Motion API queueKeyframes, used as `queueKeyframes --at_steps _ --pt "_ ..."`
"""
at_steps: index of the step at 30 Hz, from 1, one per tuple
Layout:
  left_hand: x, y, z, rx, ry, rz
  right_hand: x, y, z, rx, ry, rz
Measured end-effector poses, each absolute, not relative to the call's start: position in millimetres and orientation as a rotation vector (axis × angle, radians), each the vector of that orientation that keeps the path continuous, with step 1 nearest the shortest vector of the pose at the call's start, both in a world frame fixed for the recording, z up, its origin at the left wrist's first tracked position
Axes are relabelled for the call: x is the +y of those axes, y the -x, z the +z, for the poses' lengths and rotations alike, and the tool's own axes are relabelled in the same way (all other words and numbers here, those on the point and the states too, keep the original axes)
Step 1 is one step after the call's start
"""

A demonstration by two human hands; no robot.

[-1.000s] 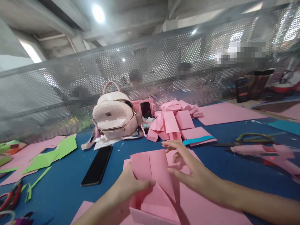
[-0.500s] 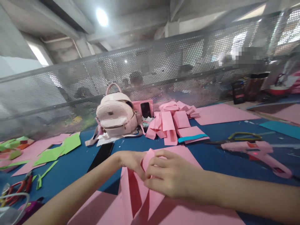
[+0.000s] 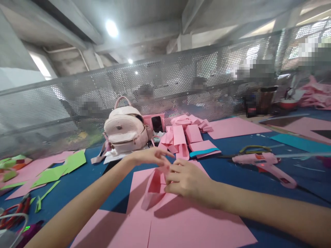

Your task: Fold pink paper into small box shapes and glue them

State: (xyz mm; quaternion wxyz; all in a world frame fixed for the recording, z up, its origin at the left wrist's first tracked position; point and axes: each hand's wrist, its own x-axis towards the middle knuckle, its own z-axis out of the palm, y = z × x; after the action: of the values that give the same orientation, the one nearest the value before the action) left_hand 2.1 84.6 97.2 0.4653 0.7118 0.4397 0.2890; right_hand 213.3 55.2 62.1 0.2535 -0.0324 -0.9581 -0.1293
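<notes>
A folded piece of pink paper (image 3: pixel 152 193) stands up from the flat pink sheets (image 3: pixel 201 220) in front of me, its fold opened toward me. My right hand (image 3: pixel 184 179) has its curled fingers on the right side of that folded piece. Above its far edge, my left hand (image 3: pixel 151 156) reaches over with the fingers stretched out and apart. The left fingertips come close to the right ones; whether they touch the paper I cannot tell.
Behind my hands lie folded pink paper pieces (image 3: pixel 181 136) and a pale pink backpack (image 3: pixel 126 129). A pink glue gun (image 3: pixel 261 160) rests at right beside scissors (image 3: pixel 254 149). Green paper (image 3: pixel 59 168) and red-handled pliers (image 3: pixel 19 208) are on the left. A perforated metal screen (image 3: pixel 165 82) stands behind.
My left hand has come off the folded paper, lifting away and spreading its fingers. The folded piece now leans lower and farther from me. The whole view has shifted slightly.
</notes>
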Motion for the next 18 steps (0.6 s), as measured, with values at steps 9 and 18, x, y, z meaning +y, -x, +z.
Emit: queueKeyframes --at_steps 9,18 --pt "12.5 -0.1 61.0 1.442 -2.0 1.246 67.2 -244.0 34.8 -2.624 0.492 -0.211" --pt "-1.0 -1.7 2.5 1.398 -1.938 1.055 52.2 -248.9 36.7 -2.804 0.66 0.232"
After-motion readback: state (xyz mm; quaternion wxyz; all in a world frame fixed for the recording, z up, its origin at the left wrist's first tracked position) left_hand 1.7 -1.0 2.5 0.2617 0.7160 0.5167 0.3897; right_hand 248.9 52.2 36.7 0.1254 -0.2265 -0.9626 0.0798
